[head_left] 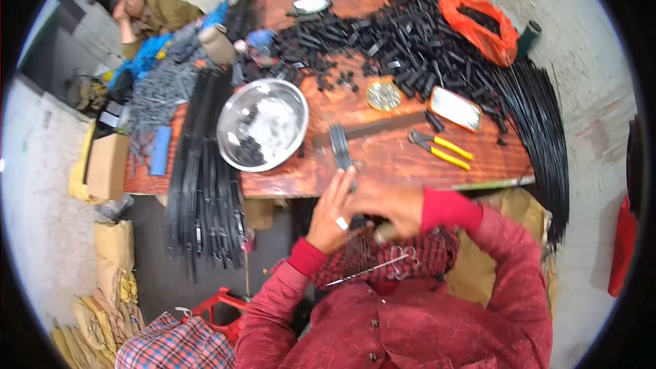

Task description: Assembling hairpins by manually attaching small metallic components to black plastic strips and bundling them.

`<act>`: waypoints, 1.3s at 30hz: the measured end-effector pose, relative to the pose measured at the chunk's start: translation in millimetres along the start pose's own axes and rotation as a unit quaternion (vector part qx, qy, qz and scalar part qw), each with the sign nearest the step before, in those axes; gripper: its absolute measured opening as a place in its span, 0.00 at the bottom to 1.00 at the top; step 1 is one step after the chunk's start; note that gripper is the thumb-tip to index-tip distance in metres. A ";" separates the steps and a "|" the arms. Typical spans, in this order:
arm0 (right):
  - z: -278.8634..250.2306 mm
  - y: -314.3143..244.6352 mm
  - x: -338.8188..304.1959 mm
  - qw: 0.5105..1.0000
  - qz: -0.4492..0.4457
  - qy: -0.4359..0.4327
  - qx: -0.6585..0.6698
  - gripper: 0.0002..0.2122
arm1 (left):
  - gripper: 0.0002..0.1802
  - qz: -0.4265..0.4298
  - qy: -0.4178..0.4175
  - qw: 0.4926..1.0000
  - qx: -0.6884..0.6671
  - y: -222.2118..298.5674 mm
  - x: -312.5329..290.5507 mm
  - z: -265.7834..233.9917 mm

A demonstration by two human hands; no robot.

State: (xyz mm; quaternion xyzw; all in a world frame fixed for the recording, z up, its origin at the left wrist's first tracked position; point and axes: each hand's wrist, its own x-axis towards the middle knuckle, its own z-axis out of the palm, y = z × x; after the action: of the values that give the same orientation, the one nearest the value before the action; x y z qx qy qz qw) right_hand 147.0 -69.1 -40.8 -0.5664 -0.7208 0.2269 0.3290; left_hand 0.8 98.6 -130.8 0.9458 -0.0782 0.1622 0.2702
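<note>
My left hand (331, 212) is at the table's front edge, its fingers pressed together along a flat bundle of thin grey-black strips (339, 145). The far end of the bundle lies on the wooden table (280, 183); its near part runs under my hands toward my lap. My right hand (389, 206) crosses over beside the left, smeared by motion, so its fingers and anything in them cannot be made out. On the checked cloth in my lap rests a thin metal rod (365, 271) beside bent wire loops (403, 264).
Beyond my hands are a steel bowl (229, 106), yellow-handled pliers (441, 149), a round tin of small metal parts (383, 96), and a white tray (456, 108). Black plastic pieces (403, 41) heap behind. Long black strips (198, 184) overhang at left; black rods (547, 137) at right. A person (160, 14) sits far left.
</note>
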 end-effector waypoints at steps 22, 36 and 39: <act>33.2 -33.3 -18.4 0.993 0.019 0.090 -0.070 0.11 | 0.41 0.153 -0.087 0.981 0.084 -33.5 58.6 -32.8; 21.8 -32.2 -12.8 0.998 0.022 0.034 -0.049 0.19 | 0.35 0.090 0.043 0.985 0.144 -73.1 88.1 -21.9; 17.7 -31.8 -14.5 0.996 0.032 0.022 -0.077 0.19 | 0.40 0.086 0.043 0.988 0.117 -77.7 91.5 -18.6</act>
State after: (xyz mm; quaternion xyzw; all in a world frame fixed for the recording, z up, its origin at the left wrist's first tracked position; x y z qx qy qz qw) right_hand 114.8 -90.4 -33.7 -0.6180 -0.7101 0.1682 0.2926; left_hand 99.7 168.5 -121.6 0.9528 -0.1284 0.2332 0.1457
